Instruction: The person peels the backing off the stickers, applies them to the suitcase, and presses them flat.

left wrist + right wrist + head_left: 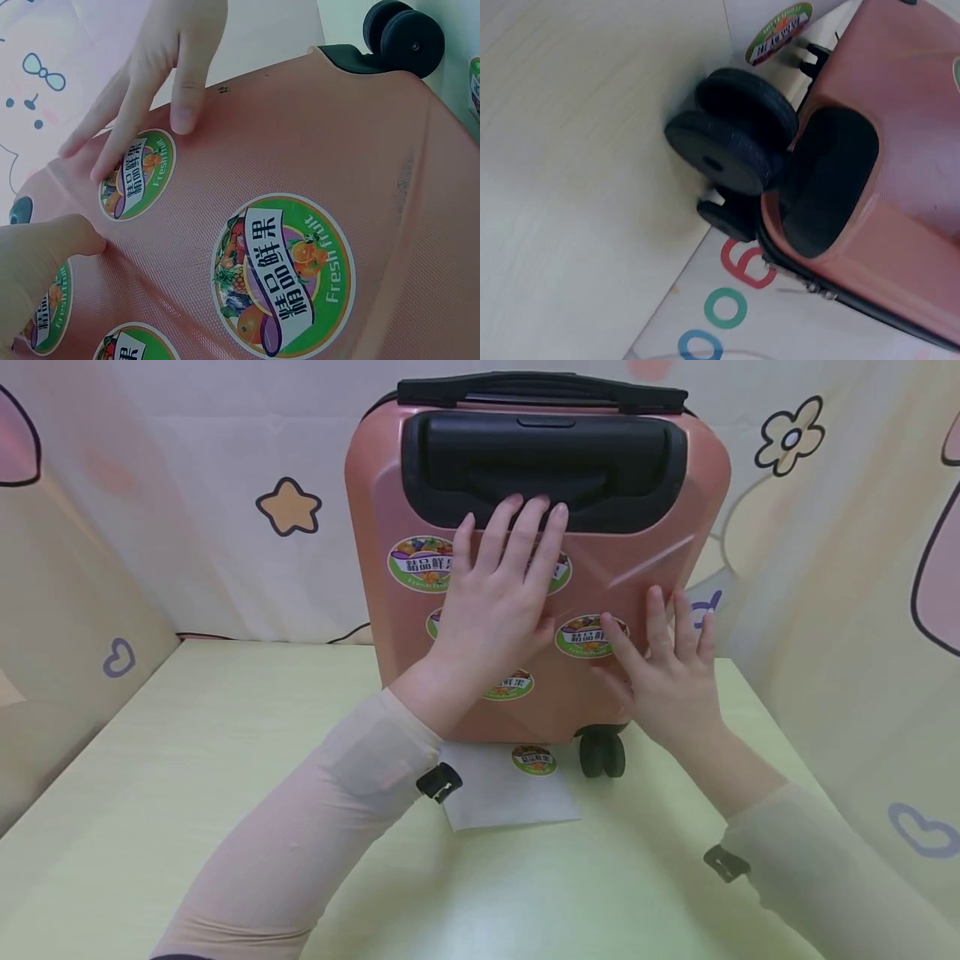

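Note:
A pink hard-shell suitcase (652, 556) stands upright on the table, with several oval fruit stickers on its face. My left hand (498, 581) lies across the front with its fingers straight, fingertips over the black handle recess (630, 452), covering parts of some stickers. My right hand (675, 681) rests at the lower right side, fingers spread. In the left wrist view, a finger of the right hand (165, 60) presses the edge of a sticker (139, 176), and the left thumb (56, 236) touches the shell. A larger-looking sticker (300, 277) sits flat nearby.
White backing paper (510, 802) bearing one sticker (535, 762) lies partly behind the suitcase's lower edge. Black double wheels (602, 752) stand at the bottom right, seen closely as a wheel (720, 154) in the right wrist view. A patterned cloth (195, 527) surrounds the table (112, 827).

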### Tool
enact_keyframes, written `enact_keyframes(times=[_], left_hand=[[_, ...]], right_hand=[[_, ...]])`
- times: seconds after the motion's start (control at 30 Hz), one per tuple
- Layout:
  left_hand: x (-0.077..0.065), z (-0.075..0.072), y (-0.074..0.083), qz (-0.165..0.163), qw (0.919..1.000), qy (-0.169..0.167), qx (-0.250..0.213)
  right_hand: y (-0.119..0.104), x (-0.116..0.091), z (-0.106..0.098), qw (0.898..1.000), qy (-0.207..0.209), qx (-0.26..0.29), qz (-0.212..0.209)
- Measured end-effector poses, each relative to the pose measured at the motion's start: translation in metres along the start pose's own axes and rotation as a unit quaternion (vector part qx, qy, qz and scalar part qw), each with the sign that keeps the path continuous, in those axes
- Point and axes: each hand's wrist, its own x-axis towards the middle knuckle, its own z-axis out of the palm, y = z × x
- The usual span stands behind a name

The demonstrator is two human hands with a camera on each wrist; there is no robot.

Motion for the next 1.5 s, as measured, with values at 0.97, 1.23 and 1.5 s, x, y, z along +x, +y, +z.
enact_keyframes(times=[0.97, 1.23, 1.5], left_hand=[[0.000, 0.000, 0.001, -0.003, 0.9999, -0.005, -0.014], [0.000, 0.000, 0.001, -0.003, 0.9998, -0.009, -0.018], [0.000, 0.000, 0.000, -0.003, 0.9998, -0.003, -0.020]], right_hand=[[0.004, -0.011, -0.003, 0.999, 0.004, -0.032, 0.015], [-0.015, -0.010, 0.007, 0.998, -0.005, 0.001, -0.062], [-0.009, -0.009, 0.008, 0.998, 0.009, -0.018, -0.064]])
